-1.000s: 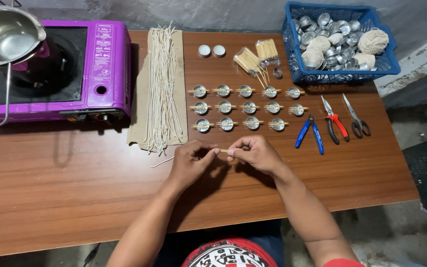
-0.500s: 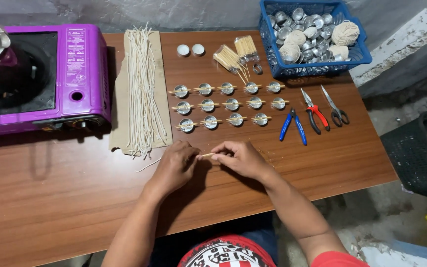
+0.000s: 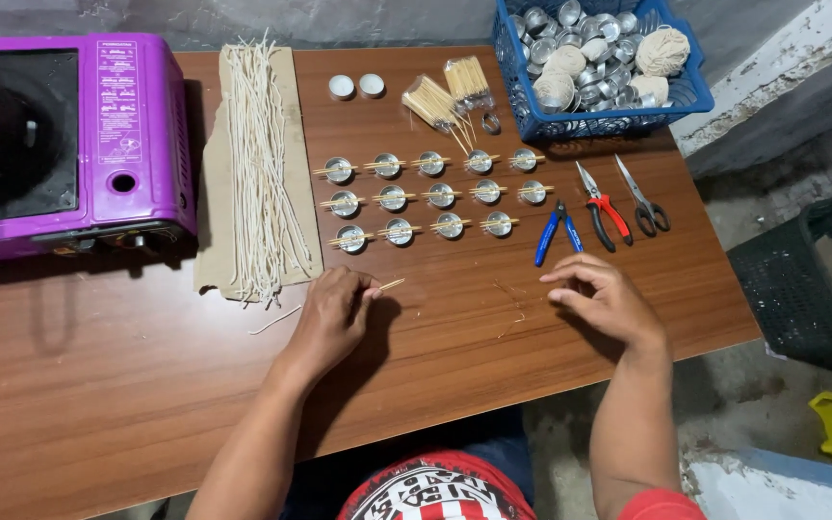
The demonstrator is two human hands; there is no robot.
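Observation:
My left hand (image 3: 334, 313) rests on the wooden table (image 3: 127, 366) and pinches a thin wooden stick (image 3: 390, 285) that pokes out to the right. My right hand (image 3: 601, 300) hovers apart from it, fingers spread and holding nothing, just below the blue pliers (image 3: 551, 234). Above the hands stand three rows of small metal cups (image 3: 440, 195), each with a stick laid across its top. A loose piece of wick (image 3: 274, 320) lies left of my left hand.
A purple stove (image 3: 69, 135) sits at the far left. Beside it are white wicks (image 3: 257, 164) on cardboard. Stick bundles (image 3: 445, 96), a blue basket (image 3: 671, 111) of cups and twine balls, red pliers (image 3: 599, 205) and scissors (image 3: 642, 202) lie at the back right.
My right hand has let go of the stick and moved right, toward the blue pliers. My left hand keeps the stick. The view has shifted to the right.

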